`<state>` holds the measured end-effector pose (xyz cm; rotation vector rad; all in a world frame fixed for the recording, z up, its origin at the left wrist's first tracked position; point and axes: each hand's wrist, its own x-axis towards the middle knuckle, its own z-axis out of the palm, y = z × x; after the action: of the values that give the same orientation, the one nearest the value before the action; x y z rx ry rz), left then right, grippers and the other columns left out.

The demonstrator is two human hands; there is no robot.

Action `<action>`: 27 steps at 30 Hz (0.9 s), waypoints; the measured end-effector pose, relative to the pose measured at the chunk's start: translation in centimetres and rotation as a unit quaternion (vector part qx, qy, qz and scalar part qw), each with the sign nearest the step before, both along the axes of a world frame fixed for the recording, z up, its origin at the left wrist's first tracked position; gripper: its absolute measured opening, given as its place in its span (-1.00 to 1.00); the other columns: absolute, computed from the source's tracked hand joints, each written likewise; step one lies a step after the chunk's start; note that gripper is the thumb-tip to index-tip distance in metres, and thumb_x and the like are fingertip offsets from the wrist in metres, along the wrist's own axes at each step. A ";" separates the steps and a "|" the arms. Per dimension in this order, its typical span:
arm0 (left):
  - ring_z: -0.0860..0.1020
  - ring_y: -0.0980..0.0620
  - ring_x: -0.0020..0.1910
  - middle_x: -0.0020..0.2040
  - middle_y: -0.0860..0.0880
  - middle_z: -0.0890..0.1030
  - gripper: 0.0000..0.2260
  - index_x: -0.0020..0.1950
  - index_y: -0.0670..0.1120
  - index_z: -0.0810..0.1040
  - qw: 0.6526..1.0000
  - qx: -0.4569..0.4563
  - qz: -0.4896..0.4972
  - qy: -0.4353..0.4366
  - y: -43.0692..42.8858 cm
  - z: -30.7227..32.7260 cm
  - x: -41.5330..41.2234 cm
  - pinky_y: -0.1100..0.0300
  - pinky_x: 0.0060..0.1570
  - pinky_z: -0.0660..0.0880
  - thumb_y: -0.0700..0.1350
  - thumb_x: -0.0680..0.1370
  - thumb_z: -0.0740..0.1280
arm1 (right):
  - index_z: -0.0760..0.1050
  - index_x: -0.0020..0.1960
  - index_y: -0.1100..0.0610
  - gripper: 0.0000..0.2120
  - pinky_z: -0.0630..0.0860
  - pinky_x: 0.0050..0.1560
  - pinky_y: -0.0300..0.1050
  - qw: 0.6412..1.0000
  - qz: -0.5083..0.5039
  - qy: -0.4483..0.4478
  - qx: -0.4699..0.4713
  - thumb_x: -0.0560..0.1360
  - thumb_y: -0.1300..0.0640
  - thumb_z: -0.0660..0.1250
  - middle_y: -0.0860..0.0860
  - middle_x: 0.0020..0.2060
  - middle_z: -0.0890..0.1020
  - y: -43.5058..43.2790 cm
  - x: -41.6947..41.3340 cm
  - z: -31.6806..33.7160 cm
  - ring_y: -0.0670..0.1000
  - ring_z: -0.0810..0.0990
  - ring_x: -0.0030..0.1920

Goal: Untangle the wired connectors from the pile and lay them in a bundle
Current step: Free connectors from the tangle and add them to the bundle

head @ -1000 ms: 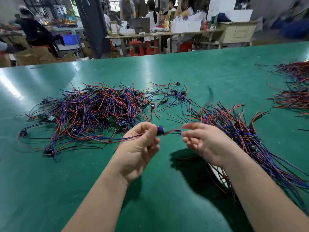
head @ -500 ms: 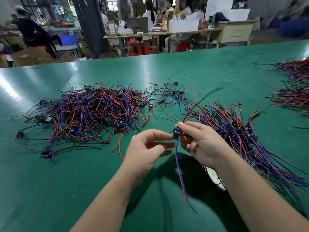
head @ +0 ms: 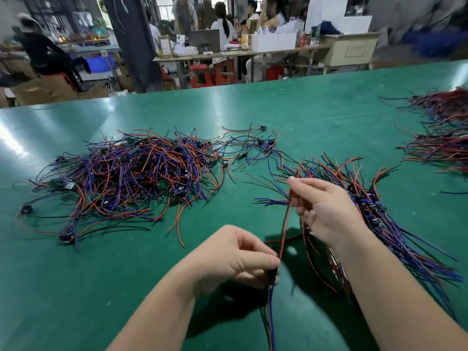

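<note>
Left hand: low and near the middle, the left hand (head: 233, 257) has its grip closed tight, thumb and fingers pinching a small dark connector (head: 271, 273) right at the fingertips.
Right hand: higher and off to the right, the right hand (head: 326, 211) is curled over, its grip closed on a red wire (head: 285, 226), pinched between thumb and forefinger.
Red wire: drawn taut and lifted clear of the counter (head: 304, 102), it runs down and slightly left from the right hand's pinch to the connector in the left hand.
Blue wire: the blue wire (head: 271, 315) drops from the connector below the left hand and goes off the bottom edge, with a dark strand alongside it.
Pile: the big pile (head: 131, 178) of red, blue and black wires with small dark connectors sprawls on the counter to the left, beyond the left hand and apart from it.
Bundle: on the right, the bundle (head: 395, 224) lies behind and under the right hand and forearm. Its wires lie roughly side by side, with the dark connectors lined up along the middle.
Between them: a thin trail of loose wires links the pile's far right edge to the bundle's far end.
Far right: another heap (head: 440, 138) of red and dark wires sits at the counter's edge, well apart.
Background: people (head: 222, 29) sit at tables (head: 240, 53) beyond the counter with red stools (head: 202, 74) beneath, all rather blurred.
</note>
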<state>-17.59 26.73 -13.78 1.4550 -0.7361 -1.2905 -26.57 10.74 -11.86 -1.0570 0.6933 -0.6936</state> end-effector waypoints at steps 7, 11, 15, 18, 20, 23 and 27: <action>0.66 -0.04 -0.26 -0.23 -0.16 0.68 -0.96 -0.29 -0.07 0.68 0.998 0.031 -0.056 -0.013 0.7 0.4 0.7 0.21 -0.29 0.58 -0.20 0.34 0.49 | 0.50 -0.28 0.16 -0.85 0.31 -0.60 -0.36 0.999 -0.032 0.009 -0.004 0.39 0.24 0.46 0.00 -0.53 0.53 0.1 -0.1 0.0 -0.11 0.45 -0.58; 0.66 -0.02 -0.28 -0.23 -0.15 0.68 -0.96 -0.27 -0.07 0.67 0.997 0.039 -0.068 -0.018 1.0 0.4 1.4 0.21 -0.30 0.58 -0.20 0.34 0.48 | 0.43 -0.29 0.15 -0.79 0.26 -0.65 -0.36 0.999 -0.043 0.008 -0.029 0.44 0.20 0.43 0.03 -0.55 0.48 0.3 0.0 -0.1 -0.09 0.43 -0.62; 0.64 -0.02 -0.31 -0.23 -0.19 0.67 -0.95 -0.28 -0.12 0.68 1.000 0.022 0.009 -0.018 0.9 0.4 2.0 0.23 -0.33 0.57 -0.20 0.38 0.50 | 0.42 -0.01 0.11 -0.95 0.46 -0.55 -0.26 0.999 -0.046 -0.016 0.001 0.57 0.15 0.27 0.11 -0.14 0.55 1.0 0.6 -0.2 0.01 0.59 -0.48; 0.63 0.04 -0.35 -0.23 -0.17 0.67 -0.89 -0.25 -0.16 0.66 0.986 -0.011 0.168 -0.009 0.1 0.0 2.6 0.26 -0.36 0.56 -0.16 0.45 0.44 | 0.33 0.11 0.01 -0.78 0.54 -0.34 -0.16 0.998 0.017 0.041 -0.051 0.55 0.24 0.28 0.13 0.06 0.44 2.0 0.7 -0.8 0.07 0.60 -0.30; 0.63 0.06 -0.37 -0.25 -0.13 0.67 -0.90 -0.17 -0.19 0.63 0.972 -0.034 0.232 0.003 -0.2 -0.1 2.8 0.28 -0.39 0.56 -0.15 0.45 0.43 | 0.41 0.07 -0.09 -0.70 0.54 -0.23 -0.12 0.969 0.118 0.102 -0.193 0.46 0.20 0.40 0.08 0.07 0.51 3.2 0.6 -1.4 -0.01 0.56 -0.26; 0.60 0.06 -0.37 -0.24 -0.15 0.66 -0.76 -0.11 -0.22 0.63 0.971 -0.052 0.233 -0.013 -0.3 -0.3 2.7 0.26 -0.36 0.58 -0.07 0.35 0.44 | 0.57 -0.03 -0.08 -0.75 0.51 -0.18 -0.17 0.909 0.202 0.128 -0.341 0.35 0.13 0.52 -0.07 -0.06 0.63 4.7 0.6 -1.6 -0.11 0.50 -0.31; 0.60 0.02 -0.36 -0.22 -0.14 0.65 -0.75 -0.13 -0.18 0.64 0.979 -0.065 0.195 0.003 -0.2 -0.1 2.4 0.21 -0.34 0.59 0.01 0.41 0.38 | 0.62 -0.15 -0.01 -0.85 0.52 -0.22 -0.08 0.887 0.131 0.138 -0.421 0.34 0.17 0.52 -0.07 -0.29 0.64 4.5 0.6 -1.5 -0.06 0.53 -0.36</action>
<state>-15.20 26.49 -13.89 1.4025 -0.4885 -0.9282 -25.98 15.22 -13.37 -2.0449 0.4622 -0.6145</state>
